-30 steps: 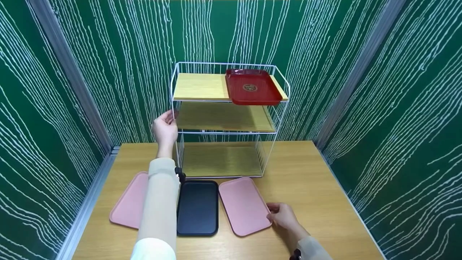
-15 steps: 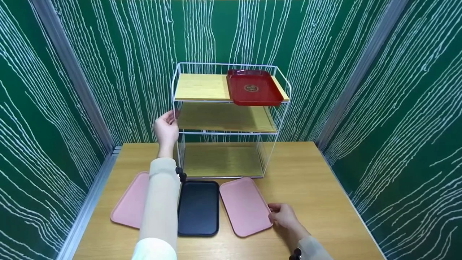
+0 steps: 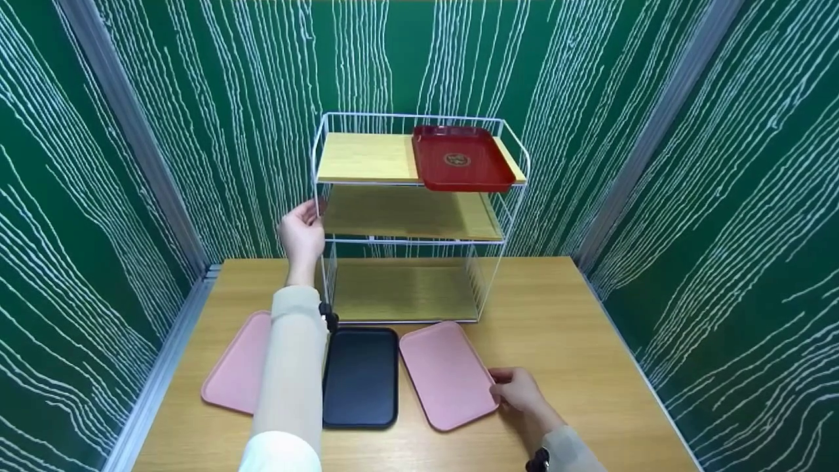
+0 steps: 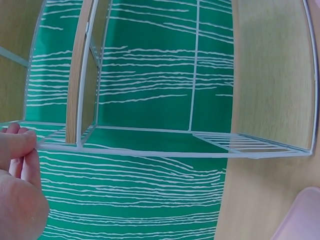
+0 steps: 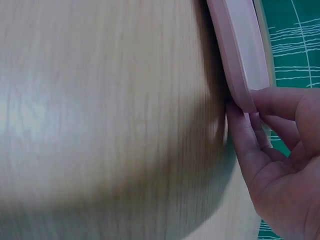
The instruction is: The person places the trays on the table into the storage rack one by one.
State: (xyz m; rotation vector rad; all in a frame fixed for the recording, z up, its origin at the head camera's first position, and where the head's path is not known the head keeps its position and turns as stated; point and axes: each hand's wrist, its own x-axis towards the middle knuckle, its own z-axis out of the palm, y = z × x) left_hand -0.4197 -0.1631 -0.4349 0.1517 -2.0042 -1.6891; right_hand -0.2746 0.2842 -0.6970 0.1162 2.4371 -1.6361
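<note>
Pink rectangular plastic tray [image 3: 447, 374]: right hand [image 3: 518, 391] now pinches its corner, barely nudged; left hand [image 3: 301, 237] still grips white wire rack [image 3: 319, 196].

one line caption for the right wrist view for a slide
Right hand pinches the pink tray edge on the table.

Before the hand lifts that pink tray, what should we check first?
1. Right hand has the pink tray: ok, fingers pinch its right edge.
2. Left hand steadies the rack: ok, it holds the left front post.
3. Room on the top shelf: ok, its left half is bare; the red tray fills the right.
4. Middle shelf free: ok.
5. Tray clear of the black tray: ok, a small gap shows.
6. Grip firm enough to lift: cannot tell.
</note>
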